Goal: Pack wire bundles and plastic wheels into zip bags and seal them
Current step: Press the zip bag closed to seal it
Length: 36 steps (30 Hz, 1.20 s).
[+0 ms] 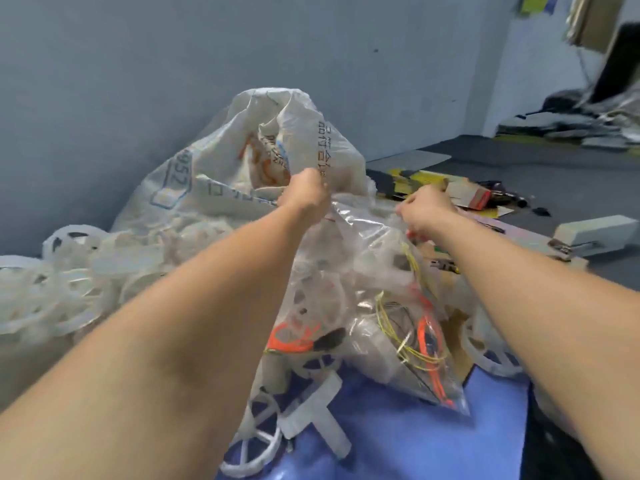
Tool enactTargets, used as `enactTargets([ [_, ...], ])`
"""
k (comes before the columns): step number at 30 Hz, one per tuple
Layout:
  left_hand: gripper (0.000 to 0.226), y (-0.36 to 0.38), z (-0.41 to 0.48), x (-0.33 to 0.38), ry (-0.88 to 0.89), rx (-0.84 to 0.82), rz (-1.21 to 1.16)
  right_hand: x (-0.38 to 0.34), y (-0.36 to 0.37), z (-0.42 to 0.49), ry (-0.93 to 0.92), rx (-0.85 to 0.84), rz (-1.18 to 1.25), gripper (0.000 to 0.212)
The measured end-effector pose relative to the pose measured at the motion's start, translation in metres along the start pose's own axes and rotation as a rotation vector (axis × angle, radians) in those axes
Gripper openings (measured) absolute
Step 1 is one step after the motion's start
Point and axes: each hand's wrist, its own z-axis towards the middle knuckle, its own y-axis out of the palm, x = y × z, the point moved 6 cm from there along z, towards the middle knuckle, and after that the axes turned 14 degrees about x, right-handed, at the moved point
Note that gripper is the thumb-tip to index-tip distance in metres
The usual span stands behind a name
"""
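The clear plastic zip bag (374, 299), stuffed with orange and yellow wire bundles (427, 344), hangs mid-frame below my hands, its mouth running left to right between my left grip (304, 194) and right grip (427, 211). Both are curled tight, pinching the top edge at either end, so sealing should mean working along that line.

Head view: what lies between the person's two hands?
The top edge of the clear zip bag spans from left hand to right hand, each gripping an end; head view shows it.
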Motion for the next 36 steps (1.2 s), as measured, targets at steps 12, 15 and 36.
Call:
enactTargets([
  [12, 0.011, -0.037, -0.032, -0.058, -0.045, -0.165, 0.295, -0.060, 0.015, -0.063, -0.207, -0.396, -0.108, 0.026],
  [15, 0.017, -0.047, -0.046, -0.080, -0.060, -0.230, 0.359, -0.092, 0.030, -0.085, -0.309, -0.402, -0.291, 0.013],
  [36, 0.015, -0.393, -0.185, -0.176, -0.084, -0.068, 0.214, -0.354, 0.011, -0.397, -1.042, -0.114, -0.096, 0.018],
])
